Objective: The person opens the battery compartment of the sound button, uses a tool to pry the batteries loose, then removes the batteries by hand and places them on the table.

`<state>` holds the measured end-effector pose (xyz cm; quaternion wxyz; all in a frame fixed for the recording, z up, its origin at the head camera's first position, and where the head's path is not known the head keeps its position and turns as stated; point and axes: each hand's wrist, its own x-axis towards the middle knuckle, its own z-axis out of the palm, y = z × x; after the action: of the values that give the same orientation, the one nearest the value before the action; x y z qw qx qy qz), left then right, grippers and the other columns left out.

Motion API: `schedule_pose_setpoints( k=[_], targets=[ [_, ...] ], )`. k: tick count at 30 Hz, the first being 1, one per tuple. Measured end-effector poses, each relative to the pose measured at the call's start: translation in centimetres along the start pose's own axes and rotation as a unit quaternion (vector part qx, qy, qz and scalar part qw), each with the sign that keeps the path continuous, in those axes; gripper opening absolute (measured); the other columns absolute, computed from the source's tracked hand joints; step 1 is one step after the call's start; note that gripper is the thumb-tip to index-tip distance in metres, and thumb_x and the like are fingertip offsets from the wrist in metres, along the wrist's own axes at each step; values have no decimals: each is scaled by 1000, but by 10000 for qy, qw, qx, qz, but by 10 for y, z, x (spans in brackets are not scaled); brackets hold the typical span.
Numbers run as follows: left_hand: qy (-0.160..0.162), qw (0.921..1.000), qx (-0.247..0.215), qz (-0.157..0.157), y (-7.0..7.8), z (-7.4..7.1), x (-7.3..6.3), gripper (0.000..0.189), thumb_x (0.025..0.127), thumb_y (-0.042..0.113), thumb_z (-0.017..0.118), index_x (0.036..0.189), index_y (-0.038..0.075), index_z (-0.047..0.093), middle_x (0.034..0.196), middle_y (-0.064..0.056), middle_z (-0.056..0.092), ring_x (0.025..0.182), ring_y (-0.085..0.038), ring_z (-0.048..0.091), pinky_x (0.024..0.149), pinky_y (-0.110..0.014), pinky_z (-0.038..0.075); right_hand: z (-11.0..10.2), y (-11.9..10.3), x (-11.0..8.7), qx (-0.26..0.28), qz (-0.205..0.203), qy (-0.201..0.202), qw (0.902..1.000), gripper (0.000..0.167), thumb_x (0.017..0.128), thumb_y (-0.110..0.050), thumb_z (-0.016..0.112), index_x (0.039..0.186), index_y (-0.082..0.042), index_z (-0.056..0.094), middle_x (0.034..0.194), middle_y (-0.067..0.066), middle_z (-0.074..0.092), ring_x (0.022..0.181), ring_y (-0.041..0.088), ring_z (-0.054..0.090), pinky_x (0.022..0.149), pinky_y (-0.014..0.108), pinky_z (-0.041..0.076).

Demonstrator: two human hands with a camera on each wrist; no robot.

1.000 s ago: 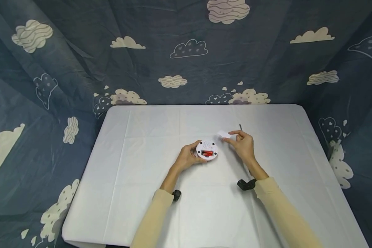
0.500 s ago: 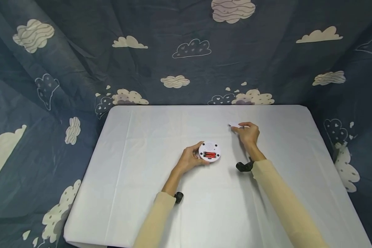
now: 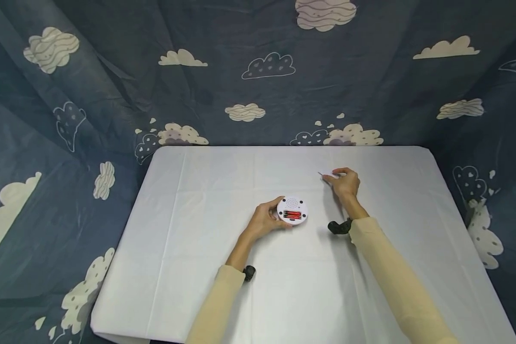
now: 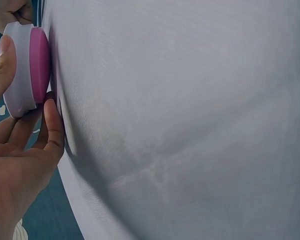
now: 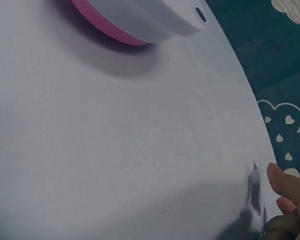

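Note:
My left hand (image 3: pixel 264 219) grips the rim of a round white-and-pink battery device (image 3: pixel 292 206), thumb on one side and fingers on the other. Its underside faces up, showing speaker holes, dark feet and red batteries (image 3: pixel 292 215) in an uncovered compartment. The pink side (image 4: pixel 39 65) faces the tablecloth. Farther back and to the right, my right hand (image 3: pixel 346 181) has thumb and fingertip around a small white battery cover (image 3: pixel 330 175), low over the cloth and mostly hidden. A thin dark rod (image 3: pixel 320 173) pokes out beside it; its other end is hidden by the hand.
A white cloth covers the table (image 3: pixel 206 229), with its back edge a short way beyond my right hand. Dark blue cloud-patterned curtains (image 3: pixel 189 91) hang behind and at both sides. Black wrist cameras sit on both forearms.
My right hand has moved back and away from the device, taking the white cover and rod with it, and lowered to the cloth. The left hand keeps its grip on the device.

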<state>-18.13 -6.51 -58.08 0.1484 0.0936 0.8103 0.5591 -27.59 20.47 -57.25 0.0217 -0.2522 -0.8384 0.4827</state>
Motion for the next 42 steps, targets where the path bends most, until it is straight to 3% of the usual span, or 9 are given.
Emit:
schedule_pose_setpoints(
  k=[3,4,7,9,13,19,27,36,42],
  targets=[
    [11,10000,34,40,1,2,-1,93,72,12,95,154,12,50,145,-12,62,67,-7,48,58,-17,42,-6,0,-2,126,79,-33,9999,45,89,-24,84,126,-3,69,85,5,63,69,15,45,68,30,38],
    [7,10000,30,39,1,2,-1,93,72,13,95,154,12,50,145,-12,62,67,-7,48,58,-17,42,-9,0,-4,152,72,-58,9998,47,89,-25,83,128,-4,68,85,3,64,69,14,46,66,29,38],
    [-14,10000,-14,68,1,3,-1,93,73,13,95,154,12,50,146,-13,61,65,-6,47,57,-17,42,-22,4,-9,215,-60,-46,9997,46,90,-27,83,127,-5,69,58,-9,44,53,9,37,53,26,33],
    [-13,10000,-44,80,1,3,-2,93,73,11,95,154,12,49,146,-14,61,64,-6,47,57,-17,42,-33,10,-15,196,-217,-49,9996,45,91,-28,82,127,-4,68,53,-11,42,49,7,36,48,25,32],
    [15,9999,-75,74,1,4,-3,94,72,9,95,154,11,50,148,-14,60,62,-7,46,56,-17,41,-56,30,-34,-65,-426,-41,9991,44,92,-27,80,127,-3,69,50,-11,41,45,6,33,43,25,29],
    [-45,9999,-88,81,0,6,-3,94,72,10,95,154,10,50,147,-14,60,61,-6,46,55,-17,42,-85,68,-79,-566,-682,-66,9960,47,92,-30,80,126,1,70,49,-9,41,44,6,32,41,25,28],
    [-50,9999,-121,100,5,5,-2,95,71,11,96,154,9,49,147,-16,59,62,-8,48,55,-17,43,-95,97,-127,-946,-1121,195,9890,45,89,-32,83,114,4,76,44,-6,39,39,6,28,39,23,26],
    [-62,9998,-204,-19,3,2,-4,94,73,8,94,155,9,48,146,-15,60,64,-8,47,57,-17,42,-79,103,-139,-916,-1288,443,9864,41,89,-26,82,104,12,75,59,14,67,42,11,41,40,24,29],
    [-108,9998,-160,19,5,4,-3,94,73,10,94,155,10,48,151,-15,56,63,-6,47,57,-17,42,-86,109,-132,-301,-1120,1075,9874,30,90,-25,80,97,5,77,48,-3,49,40,8,36,43,24,28]
  ],
)
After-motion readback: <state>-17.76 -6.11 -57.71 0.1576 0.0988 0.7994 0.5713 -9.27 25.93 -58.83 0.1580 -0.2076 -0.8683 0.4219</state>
